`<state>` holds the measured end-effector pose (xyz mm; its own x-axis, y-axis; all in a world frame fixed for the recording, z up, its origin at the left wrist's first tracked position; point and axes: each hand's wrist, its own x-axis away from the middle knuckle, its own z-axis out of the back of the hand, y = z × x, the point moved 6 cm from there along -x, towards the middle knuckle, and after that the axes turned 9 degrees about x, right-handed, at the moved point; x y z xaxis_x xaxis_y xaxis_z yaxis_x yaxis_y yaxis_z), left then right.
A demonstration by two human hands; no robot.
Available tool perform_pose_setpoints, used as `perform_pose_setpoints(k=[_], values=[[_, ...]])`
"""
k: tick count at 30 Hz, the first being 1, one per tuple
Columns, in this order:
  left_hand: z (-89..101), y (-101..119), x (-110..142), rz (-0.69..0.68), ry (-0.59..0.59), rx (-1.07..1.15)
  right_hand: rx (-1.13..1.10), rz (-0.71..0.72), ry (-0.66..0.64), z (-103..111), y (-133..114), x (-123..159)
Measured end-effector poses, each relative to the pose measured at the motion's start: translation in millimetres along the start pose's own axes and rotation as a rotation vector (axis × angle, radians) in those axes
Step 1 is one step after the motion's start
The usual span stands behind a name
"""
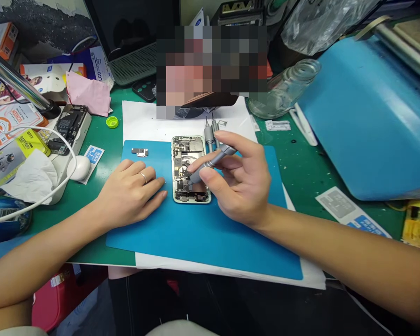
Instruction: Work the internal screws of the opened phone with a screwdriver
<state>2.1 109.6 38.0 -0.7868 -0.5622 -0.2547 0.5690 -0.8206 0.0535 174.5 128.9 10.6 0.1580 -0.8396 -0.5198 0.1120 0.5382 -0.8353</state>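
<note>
An opened smartphone (192,154) lies on the blue mat (203,238) with its inner parts bare. My right hand (243,182) grips a grey screwdriver (212,164) slantwise over the phone, its lower end pointing down at the phone's inside. Whether the tip touches a part I cannot tell. Left of the phone, my left hand (129,189) rests on the mat, holding nothing, its fingers loosely bent and apart. A ring sits on one finger. Beyond that hand lies a small metal phone part (140,152). Two more grey screwdrivers (209,133) stand just behind the phone.
White paper (143,119) lies under the mat. A glass jar (283,88) lies tilted at the back right, near a large blue sheet (357,121). At left are another opened phone (69,128), a green cap (112,122), a white cable (72,149) and boxes.
</note>
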Motion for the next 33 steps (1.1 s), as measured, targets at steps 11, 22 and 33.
perform_pose_setpoints(k=[11, 22, 33], values=[[3.0, -6.7, 0.7, 0.109, 0.067, 0.038, -0.005, 0.016, 0.019, 0.3, -0.4, -0.8], [17.4, 6.7, 4.0, -0.072, 0.21, 0.108, 0.246, 0.561, -0.178, -7.7, -36.1, 7.6], [24.3, 15.8, 6.5, -0.18, 0.303, 0.108, 0.341, 0.769, -0.29, -11.6, -51.6, 15.5]])
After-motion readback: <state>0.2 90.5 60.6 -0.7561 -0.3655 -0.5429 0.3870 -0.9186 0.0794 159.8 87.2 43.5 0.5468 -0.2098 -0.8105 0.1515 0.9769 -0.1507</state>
